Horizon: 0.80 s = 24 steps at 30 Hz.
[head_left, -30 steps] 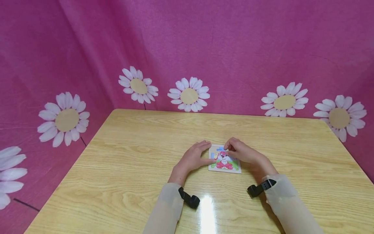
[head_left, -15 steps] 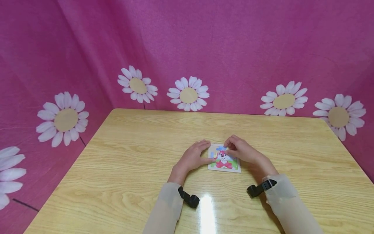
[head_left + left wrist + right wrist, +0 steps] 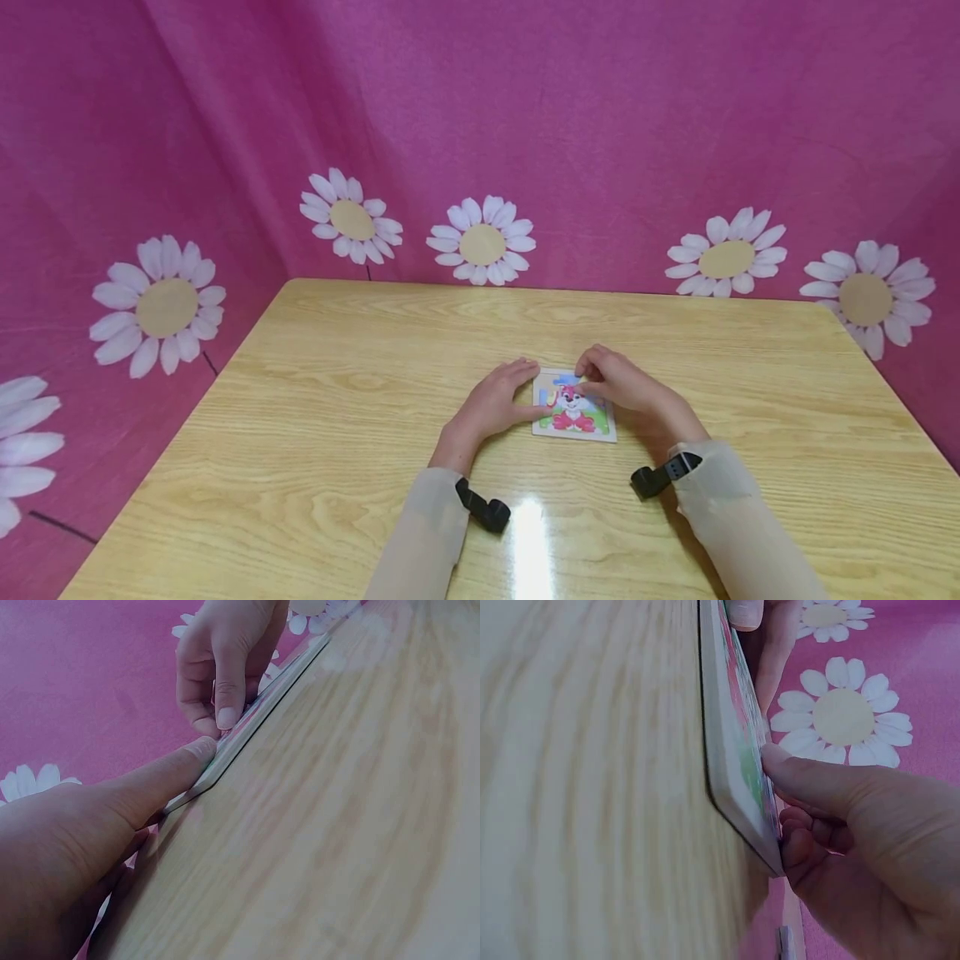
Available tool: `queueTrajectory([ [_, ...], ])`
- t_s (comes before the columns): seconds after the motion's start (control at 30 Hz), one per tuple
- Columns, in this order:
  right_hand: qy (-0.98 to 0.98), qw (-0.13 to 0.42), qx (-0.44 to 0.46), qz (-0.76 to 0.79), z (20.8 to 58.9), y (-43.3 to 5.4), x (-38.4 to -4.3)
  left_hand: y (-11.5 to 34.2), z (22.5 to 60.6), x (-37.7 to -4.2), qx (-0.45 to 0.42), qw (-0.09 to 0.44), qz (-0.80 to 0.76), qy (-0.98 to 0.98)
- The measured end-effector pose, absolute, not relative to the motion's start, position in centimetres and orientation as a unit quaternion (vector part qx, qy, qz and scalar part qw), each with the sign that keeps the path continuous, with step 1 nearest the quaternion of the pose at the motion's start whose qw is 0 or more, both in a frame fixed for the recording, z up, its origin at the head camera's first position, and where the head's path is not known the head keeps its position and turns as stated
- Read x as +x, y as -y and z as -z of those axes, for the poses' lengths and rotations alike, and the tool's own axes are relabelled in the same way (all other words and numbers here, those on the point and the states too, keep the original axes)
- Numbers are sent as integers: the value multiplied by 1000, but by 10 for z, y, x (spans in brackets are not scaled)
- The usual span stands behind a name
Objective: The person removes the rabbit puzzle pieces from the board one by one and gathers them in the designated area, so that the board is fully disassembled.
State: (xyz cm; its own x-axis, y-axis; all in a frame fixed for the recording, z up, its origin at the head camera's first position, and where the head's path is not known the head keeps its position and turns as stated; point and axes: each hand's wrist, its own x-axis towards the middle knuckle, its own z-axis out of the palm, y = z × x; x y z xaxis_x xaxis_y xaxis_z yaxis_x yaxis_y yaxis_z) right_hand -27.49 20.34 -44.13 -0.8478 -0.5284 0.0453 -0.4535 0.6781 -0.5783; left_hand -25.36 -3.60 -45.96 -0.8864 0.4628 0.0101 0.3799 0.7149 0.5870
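A small square jigsaw puzzle (image 3: 573,424) lies flat on the table, a pink and white cartoon animal on its face inside a pale frame. Its upper left part shows a bare tan patch. My left hand (image 3: 495,403) grips the frame's left side, thumb on the picture and fingers at the far left corner. On the opposite side, my right hand (image 3: 624,383) bends over the upper right part, thumb and index finger pinching at a blue puzzle piece (image 3: 562,381), mostly hidden by the fingers. In the right wrist view, the right thumb (image 3: 817,780) touches the picture.
The puzzle rests on a wide wood-grain table (image 3: 360,400), well inside its edges. A pink curtain (image 3: 570,125) with white daisies hangs behind and at the left. Black wrist cameras (image 3: 486,508) sit on both sleeves.
The hands and puzzle stay nearly in place. My right thumb and index finger have shifted only slightly over the upper part, and the whole head view has drifted a little.
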Motion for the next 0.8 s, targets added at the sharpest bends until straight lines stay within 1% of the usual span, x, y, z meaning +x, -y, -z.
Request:
queueTrajectory([
  [0.17, -909, 73, -275, 303, 443, -204, -274, 36, 458, -253, 226, 69, -303, -923],
  [0.37, -916, 54, -259, 302, 444, -205, -272, 35, 458, -253, 228, 69, -303, -923],
  [0.6, -911, 35, -274, 305, 444, -203, -271, 35, 459, -253, 233, 63, -297, -924],
  [0.67, -910, 37, -275, 306, 443, -202, -270, 35, 459, -253, 234, 63, -296, -924],
  [0.8, -906, 59, -281, 311, 441, -200, -271, 36, 459, -253, 235, 63, -296, -924],
])
